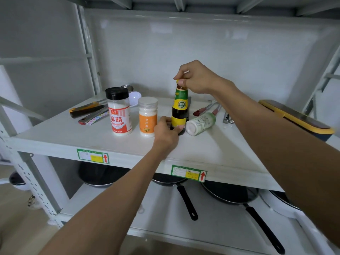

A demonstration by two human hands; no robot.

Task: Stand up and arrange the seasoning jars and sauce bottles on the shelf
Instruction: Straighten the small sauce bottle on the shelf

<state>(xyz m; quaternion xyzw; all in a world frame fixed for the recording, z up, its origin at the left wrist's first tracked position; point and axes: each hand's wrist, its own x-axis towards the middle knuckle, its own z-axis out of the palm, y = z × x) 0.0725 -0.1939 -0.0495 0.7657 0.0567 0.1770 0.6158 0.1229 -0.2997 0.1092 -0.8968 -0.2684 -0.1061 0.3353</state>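
A dark sauce bottle (180,107) with a green and yellow label stands upright on the white shelf (211,150). My right hand (196,78) pinches its cap from above. My left hand (168,131) grips its base. To the left stand two jars side by side: a red-labelled jar (119,111) with a black lid and an orange-labelled jar (148,116) with a white lid. A white jar (200,123) with a green label lies on its side just right of the sauce bottle.
Knives and utensils (90,112) lie at the back left. Behind the jars is a white round object (135,98). Tongs (207,108) and metal tools (227,118) lie at the back right. A yellow-rimmed board (296,116) sits at the far right. Pans (230,194) fill the lower shelf.
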